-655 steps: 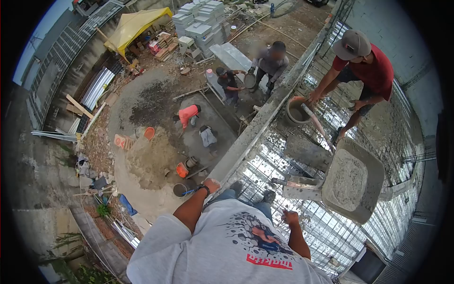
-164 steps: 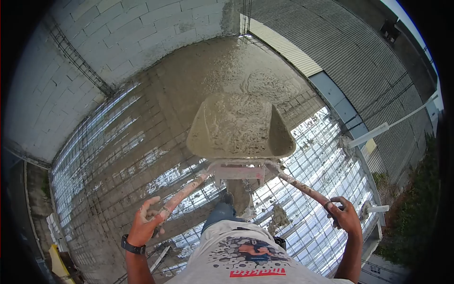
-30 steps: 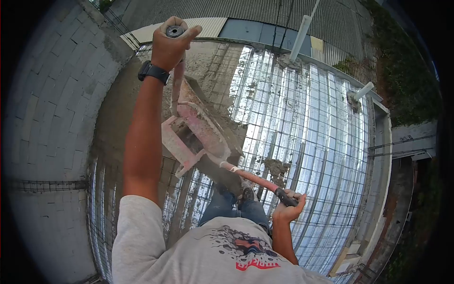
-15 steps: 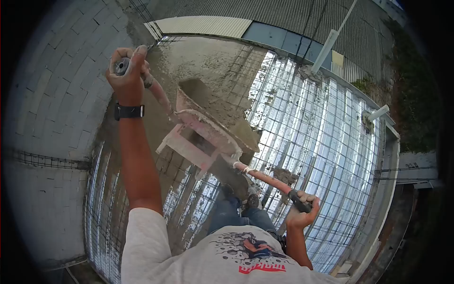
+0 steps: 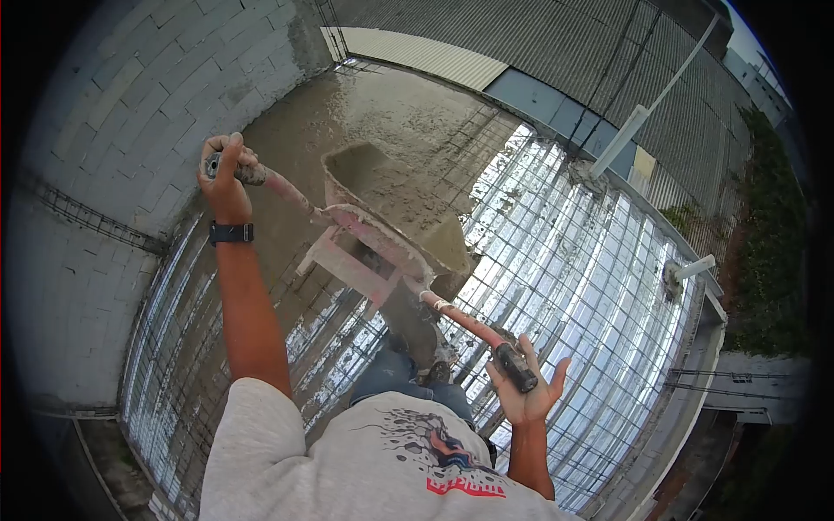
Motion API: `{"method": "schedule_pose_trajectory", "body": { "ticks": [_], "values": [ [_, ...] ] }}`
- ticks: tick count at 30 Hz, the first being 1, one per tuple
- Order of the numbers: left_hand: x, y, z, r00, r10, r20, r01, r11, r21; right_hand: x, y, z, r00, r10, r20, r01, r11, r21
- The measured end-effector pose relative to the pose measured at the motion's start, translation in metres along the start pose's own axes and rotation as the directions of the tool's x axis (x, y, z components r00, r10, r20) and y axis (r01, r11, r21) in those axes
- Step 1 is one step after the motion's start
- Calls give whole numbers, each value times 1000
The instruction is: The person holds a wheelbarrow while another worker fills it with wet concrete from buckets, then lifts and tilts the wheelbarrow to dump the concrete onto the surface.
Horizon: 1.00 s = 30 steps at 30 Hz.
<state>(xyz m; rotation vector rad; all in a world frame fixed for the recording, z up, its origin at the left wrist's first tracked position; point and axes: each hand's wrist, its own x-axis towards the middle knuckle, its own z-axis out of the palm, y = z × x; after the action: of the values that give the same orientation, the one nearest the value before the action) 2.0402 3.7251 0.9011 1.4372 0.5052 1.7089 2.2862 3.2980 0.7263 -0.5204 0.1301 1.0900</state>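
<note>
A wheelbarrow point(image 5: 382, 243) with a pinkish, cement-smeared frame is tipped forward in front of me, its tray facing away toward wet concrete point(image 5: 391, 104). My left hand point(image 5: 228, 181), a dark watch on its wrist, is wrapped round the end of the raised left handle point(image 5: 287, 191). On the other side, my right hand point(image 5: 532, 395) is open, palm up and fingers spread, against or just beneath the black grip point(image 5: 514, 368) of the right handle. Whether the palm bears on that grip I cannot tell. Part of the tray's inside is hidden by its own rim.
Steel mesh point(image 5: 573, 269) lies over shiny metal decking on the right and around my feet. A grey block wall point(image 5: 174, 87) rises at the left. White pipes point(image 5: 618, 143) stand up near the far edge, and a low ledge point(image 5: 695, 382) borders the right side.
My right hand has opened from its grip on the right handle, and hand and handle have shifted left. My left hand still holds its handle, slightly lower in view. The camera view has turned.
</note>
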Motion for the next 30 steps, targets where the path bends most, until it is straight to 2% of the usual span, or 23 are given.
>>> {"method": "schedule_pose_trajectory", "body": {
  "ticks": [3,6,7,8,9,10,12,13,17,20,21,22,27,30],
  "values": [
    [-59,21,-93,995,-97,-22,92,982,-165,12,-9,-11,936,351,-29,-351,923,-160],
    [-129,60,-127,939,-307,-155,241,910,-337,26,-10,-62,744,665,-66,-661,718,-216],
    [-146,83,-117,905,-390,-170,302,871,-388,14,-8,-55,706,665,-243,-708,653,-269],
    [-159,100,-112,862,-475,-180,361,823,-439,9,-4,-69,673,679,-293,-739,600,-306],
    [-170,108,-117,833,-533,-146,446,805,-390,3,0,-79,642,687,-342,-766,545,-342],
    [-176,111,-134,844,-535,-37,504,816,-284,1,3,-86,617,686,-387,-784,493,-377],
    [-187,109,-171,804,-566,179,582,811,-50,-6,4,-98,631,647,-428,-774,482,-411],
    [-192,106,-179,814,-558,161,558,828,50,-12,5,-108,645,634,-427,-761,482,-434],
    [-228,116,-176,814,-579,53,580,814,-10,-31,4,-112,717,543,-437,-688,451,-568],
    [-268,129,-189,808,-590,-4,585,803,-113,-50,4,-120,747,474,-466,-650,372,-663],
    [-285,130,-196,815,-579,-36,576,815,-68,-54,2,-123,766,452,-458,-625,353,-697],
    [-300,131,-204,824,-565,-50,559,823,-98,-56,0,-124,782,432,-449,-600,327,-731],
    [-390,165,-238,841,-512,-173,471,852,-229,-75,-16,-101,836,371,-405,-479,133,-868],
    [-460,193,-248,837,-505,-211,427,844,-324,-92,-31,-94,826,388,-408,-452,25,-892]
  ]
}}
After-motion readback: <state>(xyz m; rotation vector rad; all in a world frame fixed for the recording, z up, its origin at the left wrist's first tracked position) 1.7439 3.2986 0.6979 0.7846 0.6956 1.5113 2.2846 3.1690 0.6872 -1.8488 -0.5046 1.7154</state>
